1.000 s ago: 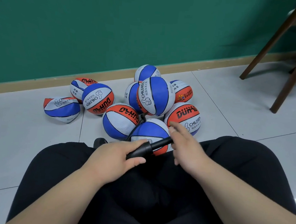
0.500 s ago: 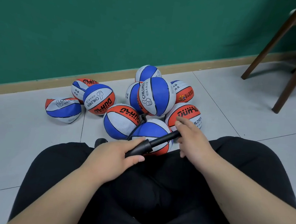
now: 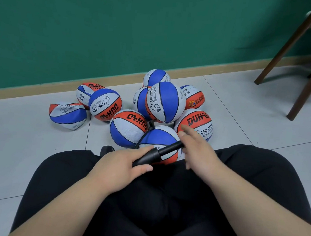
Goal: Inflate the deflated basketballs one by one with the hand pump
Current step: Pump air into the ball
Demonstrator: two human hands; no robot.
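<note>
Pale grey floor tiles (image 3: 243, 114) run back to a tan skirting board (image 3: 42, 89) and a dark green wall (image 3: 120, 32). A person's black trousers (image 3: 163, 201) fill the foreground. Nearest, the left hand (image 3: 119, 166) grips the thick barrel of a slim black plastic hand pump (image 3: 152, 155), fingers and thumb curled round it. The pump lies over the lap, slanted up to the right, its thin rod partly out. The right hand (image 3: 198, 150) covers the rod's far end. Its upper fingers (image 3: 184, 130) lie nearly straight and blurred, and I cannot tell whether the others curl round the handle. A thin black hose (image 3: 143, 136) rises from behind the left hand to a connector among the balls; which ball it enters is unclear. Just past the knees lie ten small rubber basketballs (image 3: 128, 132) with blue, white and orange panels. Nine are heaped together. The blue-topped nearest ball (image 3: 158, 138) shows just behind the pump, and one round ball (image 3: 168, 100) sits on top of the heap. The leftmost ball (image 3: 68, 116), slightly apart, is collapsed flat and creased. There is one pump and one hose. Far right stand two brown wooden chair legs (image 3: 284, 49).
</note>
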